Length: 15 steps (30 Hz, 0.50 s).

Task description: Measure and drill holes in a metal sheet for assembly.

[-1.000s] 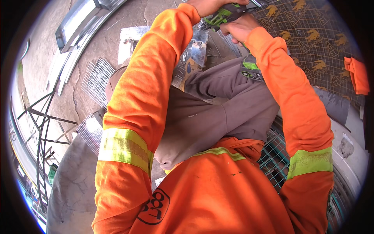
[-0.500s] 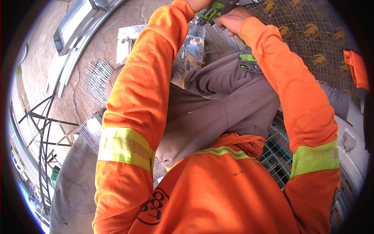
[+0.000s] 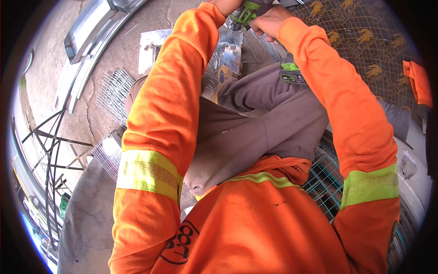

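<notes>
My right hand [image 3: 270, 22] is wrapped round the handle of a green and black cordless drill [image 3: 248, 13]. The drill's battery [image 3: 292, 73] shows below, between my right forearm and my raised knee. My left hand [image 3: 226, 5] is beside the front of the drill; the top edge of the picture cuts off its fingers, so their pose is hidden. Just below the hands lies a shiny bent metal sheet [image 3: 230, 51], partly covered by my left sleeve. The drill's tip and what it meets cannot be made out.
Bundles of wire mesh [image 3: 114, 96] lie on the concrete floor to the left. Beyond them are long metal channels [image 3: 89, 34] and a dark metal frame [image 3: 51, 169]. A dark patterned sheet [image 3: 360, 50] spreads at the right, with an orange cloth [image 3: 416, 82] near it.
Both hands and the drill have shifted very slightly to the left. My right hand's grip on the drill looks the same.
</notes>
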Each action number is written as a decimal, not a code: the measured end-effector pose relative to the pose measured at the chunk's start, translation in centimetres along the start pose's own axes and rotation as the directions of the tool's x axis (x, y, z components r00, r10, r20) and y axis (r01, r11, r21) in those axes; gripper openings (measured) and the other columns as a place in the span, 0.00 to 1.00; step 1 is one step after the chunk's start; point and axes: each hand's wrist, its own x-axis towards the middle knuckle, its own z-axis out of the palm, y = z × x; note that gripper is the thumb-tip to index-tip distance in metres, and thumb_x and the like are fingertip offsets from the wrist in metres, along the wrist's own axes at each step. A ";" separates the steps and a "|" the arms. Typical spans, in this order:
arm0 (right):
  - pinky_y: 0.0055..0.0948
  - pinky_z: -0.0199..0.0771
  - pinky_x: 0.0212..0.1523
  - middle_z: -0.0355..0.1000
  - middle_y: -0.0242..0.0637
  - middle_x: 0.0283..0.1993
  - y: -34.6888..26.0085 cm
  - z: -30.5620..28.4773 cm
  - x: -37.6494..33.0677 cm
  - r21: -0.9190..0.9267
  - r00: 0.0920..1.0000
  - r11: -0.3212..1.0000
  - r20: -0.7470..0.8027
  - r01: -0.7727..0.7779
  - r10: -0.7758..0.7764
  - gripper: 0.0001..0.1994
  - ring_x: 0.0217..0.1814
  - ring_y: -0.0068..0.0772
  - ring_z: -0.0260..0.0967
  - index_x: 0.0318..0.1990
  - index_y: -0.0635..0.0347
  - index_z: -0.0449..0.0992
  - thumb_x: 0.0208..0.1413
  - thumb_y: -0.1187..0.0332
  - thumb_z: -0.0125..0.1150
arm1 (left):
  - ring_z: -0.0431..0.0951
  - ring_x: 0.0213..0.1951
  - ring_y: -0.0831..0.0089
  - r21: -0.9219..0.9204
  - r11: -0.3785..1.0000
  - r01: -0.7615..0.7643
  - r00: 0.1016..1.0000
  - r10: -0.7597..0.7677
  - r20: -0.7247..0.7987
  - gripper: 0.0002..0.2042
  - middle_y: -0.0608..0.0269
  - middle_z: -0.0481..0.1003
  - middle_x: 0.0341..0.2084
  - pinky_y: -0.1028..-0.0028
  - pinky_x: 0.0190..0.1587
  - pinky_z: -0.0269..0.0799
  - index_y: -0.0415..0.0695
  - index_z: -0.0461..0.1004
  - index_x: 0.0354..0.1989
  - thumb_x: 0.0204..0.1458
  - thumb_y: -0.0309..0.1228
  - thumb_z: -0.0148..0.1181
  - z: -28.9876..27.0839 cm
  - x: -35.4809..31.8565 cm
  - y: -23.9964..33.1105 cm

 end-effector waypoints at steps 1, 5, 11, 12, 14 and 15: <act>0.29 0.67 0.19 0.70 0.33 0.19 -0.1 0.0 0.2 0.000 1.000 1.000 0.000 0.002 -0.002 0.11 0.18 0.25 0.67 0.22 0.58 0.76 0.42 0.59 0.62 | 0.73 0.34 0.80 0.002 1.000 -0.001 1.000 0.001 -0.001 0.11 0.70 0.76 0.28 0.76 0.41 0.68 0.44 0.77 0.34 0.55 0.39 0.62 -0.2 -0.2 -0.1; 0.31 0.68 0.22 0.73 0.36 0.21 -0.8 -0.1 0.1 -0.134 0.992 0.983 0.042 0.125 -0.121 0.12 0.21 0.30 0.70 0.26 0.59 0.77 0.49 0.59 0.58 | 0.73 0.34 0.79 -0.055 0.998 0.040 0.996 -0.044 -0.079 0.11 0.70 0.76 0.28 0.77 0.40 0.67 0.44 0.77 0.34 0.56 0.39 0.62 0.1 -1.7 -0.1; 0.41 0.79 0.42 0.80 0.46 0.40 -0.3 0.6 2.7 -0.752 0.793 0.387 0.287 0.534 -0.538 0.13 0.45 0.45 0.79 0.40 0.57 0.83 0.50 0.68 0.56 | 0.73 0.31 0.78 -0.127 0.989 0.070 0.967 -0.099 -0.234 0.11 0.70 0.75 0.27 0.76 0.38 0.67 0.45 0.77 0.33 0.56 0.40 0.62 -0.4 -3.0 0.1; 0.41 0.78 0.43 0.80 0.46 0.41 -0.4 0.7 2.8 -0.798 0.765 0.271 0.330 0.539 -0.553 0.12 0.45 0.46 0.79 0.40 0.57 0.83 0.50 0.67 0.55 | 0.73 0.31 0.78 -0.125 0.990 0.059 0.971 -0.086 -0.224 0.11 0.70 0.75 0.27 0.76 0.38 0.67 0.45 0.77 0.32 0.56 0.40 0.62 -0.6 -3.1 0.0; 0.42 0.78 0.44 0.80 0.46 0.41 -0.2 1.0 3.0 -0.833 0.740 0.150 0.372 0.533 -0.560 0.12 0.45 0.46 0.79 0.39 0.57 0.82 0.51 0.67 0.54 | 0.73 0.30 0.78 -0.123 0.991 0.045 0.975 -0.070 -0.211 0.11 0.70 0.75 0.26 0.76 0.38 0.67 0.45 0.77 0.32 0.56 0.40 0.62 -0.6 -3.2 0.0; 0.42 0.78 0.45 0.80 0.46 0.41 0.0 1.2 3.2 -0.767 0.780 0.359 0.278 0.532 -0.561 0.13 0.45 0.47 0.79 0.40 0.58 0.82 0.53 0.65 0.53 | 0.74 0.31 0.78 -0.127 0.991 0.046 0.975 -0.073 -0.210 0.11 0.70 0.76 0.27 0.76 0.38 0.67 0.45 0.77 0.33 0.56 0.40 0.62 -0.4 -3.3 0.0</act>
